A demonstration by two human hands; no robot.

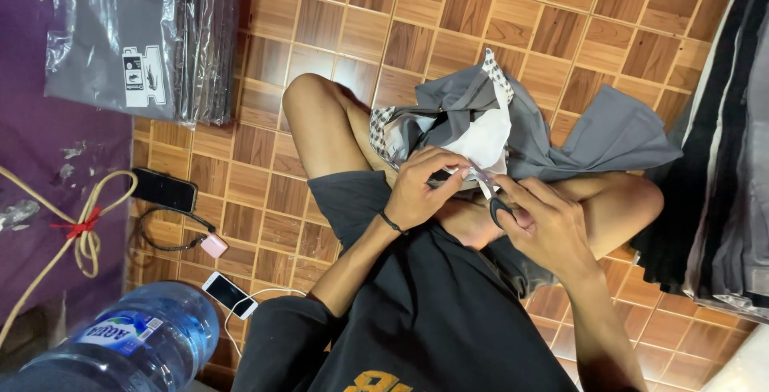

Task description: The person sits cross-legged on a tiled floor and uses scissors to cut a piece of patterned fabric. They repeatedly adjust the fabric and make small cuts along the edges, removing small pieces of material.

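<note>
I sit cross-legged on a tiled floor with a grey garment (609,132) spread over my knees. My left hand (420,188) pinches the garment's white inner lining (489,140) near a seam. My right hand (541,220) grips small scissors (495,200) with a black handle, blades pointing at the spot the left fingers hold. A checked patch (383,132) of the garment shows beside my left knee.
A stack of bagged grey garments (136,32) lies at the upper left. Two phones (164,190) (229,294) with cables rest on the floor at left. A large water bottle (128,340) stands at bottom left. Folded dark cloth (725,168) piles at the right.
</note>
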